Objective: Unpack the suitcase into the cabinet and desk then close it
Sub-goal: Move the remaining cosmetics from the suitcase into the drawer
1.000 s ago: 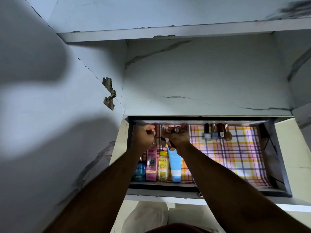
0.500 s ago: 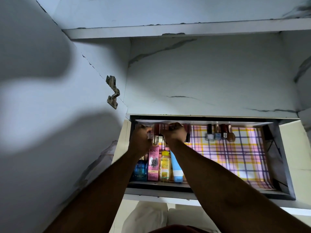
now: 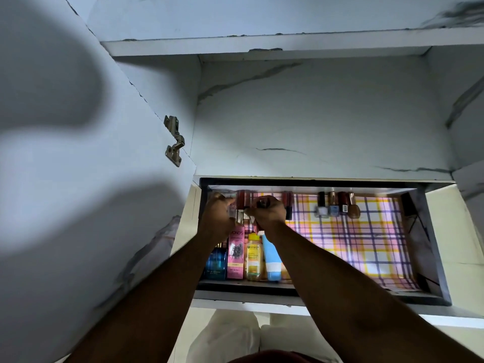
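White marble-look wall [image 3: 314, 121] with grey veins fills twelve o'clock, under a chipped white shelf [image 3: 262, 44]. At nine o'clock an open door panel [image 3: 65, 205] carries a metal hinge [image 3: 174, 141] and broad soft shadows. Pale cream surfaces, perhaps floor [image 3: 466, 244], show at three o'clock. Light is dim, bluish.

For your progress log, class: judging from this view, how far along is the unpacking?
Done: the drawer with its plaid liner holds four nail polish bottles at the back, and a blue box, pink Pond's carton, yellow Garnier bottle and blue tube in front. In hand: the left hand and right hand grip small cosmetics at the back left. Left: the suitcase, out of view.
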